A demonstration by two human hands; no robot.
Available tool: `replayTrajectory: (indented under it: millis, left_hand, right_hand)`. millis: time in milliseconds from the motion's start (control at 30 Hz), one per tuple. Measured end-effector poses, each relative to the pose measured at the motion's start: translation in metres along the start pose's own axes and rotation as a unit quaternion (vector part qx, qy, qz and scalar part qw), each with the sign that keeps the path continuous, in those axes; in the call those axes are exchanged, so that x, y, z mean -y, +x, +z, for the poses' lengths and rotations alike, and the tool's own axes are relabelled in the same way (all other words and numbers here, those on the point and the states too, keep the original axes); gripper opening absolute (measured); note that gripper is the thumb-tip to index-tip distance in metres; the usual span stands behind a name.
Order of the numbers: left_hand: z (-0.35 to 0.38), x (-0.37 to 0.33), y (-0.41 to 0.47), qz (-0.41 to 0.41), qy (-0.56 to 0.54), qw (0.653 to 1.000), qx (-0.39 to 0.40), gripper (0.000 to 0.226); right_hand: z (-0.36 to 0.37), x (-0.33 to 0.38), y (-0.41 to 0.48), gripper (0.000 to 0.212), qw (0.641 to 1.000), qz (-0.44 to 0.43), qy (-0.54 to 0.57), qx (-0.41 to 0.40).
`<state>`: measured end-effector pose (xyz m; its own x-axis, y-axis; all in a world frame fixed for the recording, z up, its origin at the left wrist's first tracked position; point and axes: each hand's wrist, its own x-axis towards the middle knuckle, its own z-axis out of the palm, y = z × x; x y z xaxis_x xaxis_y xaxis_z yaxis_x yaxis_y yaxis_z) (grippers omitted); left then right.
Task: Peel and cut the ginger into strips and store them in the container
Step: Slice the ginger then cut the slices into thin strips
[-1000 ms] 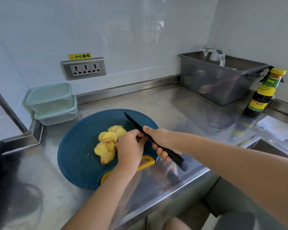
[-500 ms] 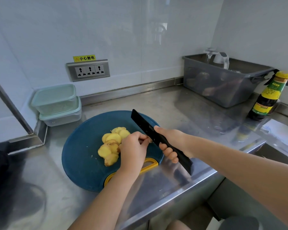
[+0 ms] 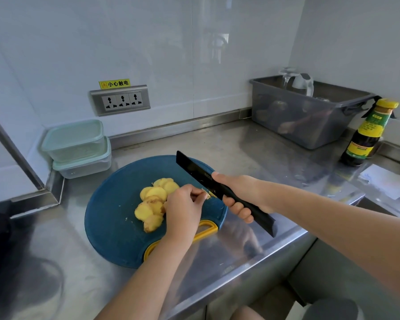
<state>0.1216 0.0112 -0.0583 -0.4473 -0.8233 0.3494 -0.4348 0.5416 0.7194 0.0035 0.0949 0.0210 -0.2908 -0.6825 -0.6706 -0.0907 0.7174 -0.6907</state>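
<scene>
- The right hand (image 3: 238, 195) gripped the black handle of a black-bladed knife (image 3: 194, 168), fingers curled fully round it. The knife was held clear of the board, blade pointing towards the back left.
- The left hand (image 3: 183, 209) was curled, with thumb and forefinger tips meeting on a small ginger scrap (image 3: 208, 195) against the lower edge of the blade, just ahead of the right hand.
- The peeled ginger slices (image 3: 153, 204), pale yellow, lay overlapping in a loose pile near the middle of the round blue cutting board (image 3: 116, 204), touching the left hand's knuckle side. None had been cut into strips.
- The board sat near the bench's (image 3: 240, 146) front edge, left of centre, its yellow handle (image 3: 206, 229) facing the front edge.
- Two stacked lidded plastic containers (image 3: 76, 144), green-lidded and closed, stood in the back left corner of the bench, well apart from the ginger.
- A grey plastic bin (image 3: 305, 121) stood at the back right, with a dark sauce bottle (image 3: 365, 137) just beside it.
- A three-way socket panel (image 3: 120, 100) was mounted on the wall above the containers.
</scene>
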Motion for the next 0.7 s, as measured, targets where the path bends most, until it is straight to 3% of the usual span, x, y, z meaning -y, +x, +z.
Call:
replayTrajectory:
  millis: [700]
  left_hand:
    - [0.001,0.0,0.0,0.005,0.0,1.0,-0.002,0.008]
  right_hand:
    - [0.012,0.001,-0.003,0.065,0.999,0.03,-0.029,-0.028]
